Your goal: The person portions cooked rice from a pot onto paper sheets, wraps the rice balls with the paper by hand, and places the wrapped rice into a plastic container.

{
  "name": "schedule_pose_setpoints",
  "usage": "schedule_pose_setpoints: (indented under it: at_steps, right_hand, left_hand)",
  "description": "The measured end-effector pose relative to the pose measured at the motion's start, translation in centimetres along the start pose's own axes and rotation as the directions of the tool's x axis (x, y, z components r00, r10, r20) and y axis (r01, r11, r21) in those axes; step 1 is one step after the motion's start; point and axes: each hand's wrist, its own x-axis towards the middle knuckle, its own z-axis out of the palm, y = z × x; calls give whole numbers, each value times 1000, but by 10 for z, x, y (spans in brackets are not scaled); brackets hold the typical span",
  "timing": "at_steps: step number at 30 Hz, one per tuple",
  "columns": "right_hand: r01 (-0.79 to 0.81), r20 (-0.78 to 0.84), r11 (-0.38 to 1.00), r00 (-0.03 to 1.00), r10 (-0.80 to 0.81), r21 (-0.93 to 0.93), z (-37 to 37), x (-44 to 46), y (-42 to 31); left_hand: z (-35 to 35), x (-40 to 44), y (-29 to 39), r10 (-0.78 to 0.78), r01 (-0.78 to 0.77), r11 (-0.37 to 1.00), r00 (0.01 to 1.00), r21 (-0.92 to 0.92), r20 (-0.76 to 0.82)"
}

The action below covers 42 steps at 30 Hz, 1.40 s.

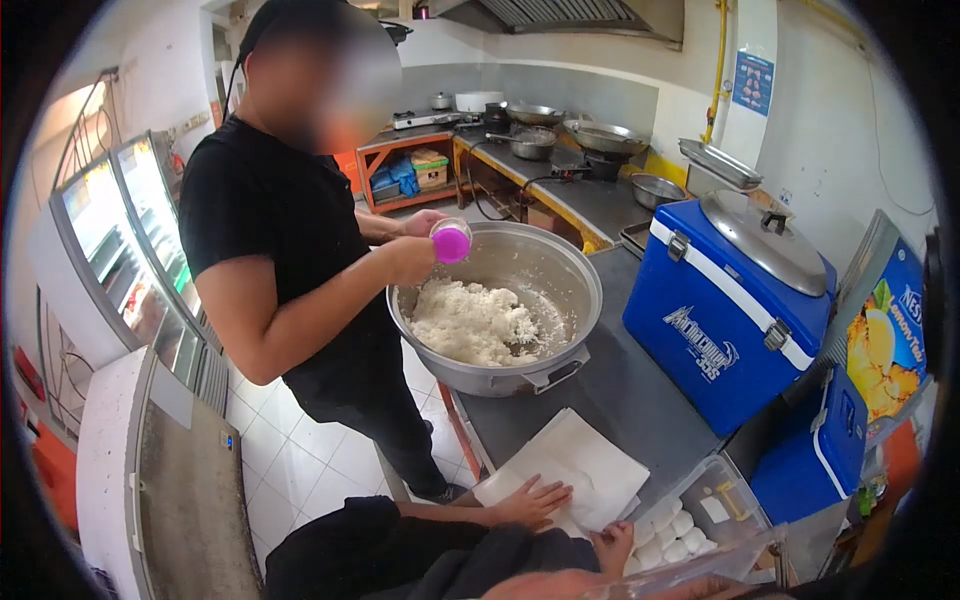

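Note:
My left hand (535, 502) lies flat on a stack of white paper sheets (592, 462), its fingers spread. At the stack's lower right corner, my right hand (613, 547) pinches the edge of the paper. Just right of it, a clear plastic box (745, 500) holds several white rounded bundles (675, 540). Beyond the paper sits a large metal pot (480, 378) with white rice (470, 322) inside. A co-worker in black (290, 210) stands at the pot and holds a purple-bottomed cup (451, 243) over its rim.
A blue cooler (715, 315) with a metal lid (765, 240) on top stands right of the pot, a smaller blue cooler (815, 450) beyond it. Pans (605, 137) line the back counter. Glass-door fridges (125, 250) and a chest freezer (185, 480) are at left. Skin shows at the bottom edge.

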Motion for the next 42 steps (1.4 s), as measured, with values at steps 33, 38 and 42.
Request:
schedule_pose_setpoints:
  at_steps: [33,38,42]
  right_hand:
    - [607,87,727,783,-616,-321,58,20,-86]
    - [325,141,918,944,-300,-226,41,8,-64]
    - [1,-229,1000,973,-5,-17,15,7,-43]
  left_hand:
    - [-40,75,-46,13,7,957,998,-292,67]
    - [-28,41,-33,-7,-4,898,1000,-439,-24]
    - [-22,24,-24,144,-127,963,988,-238,53]
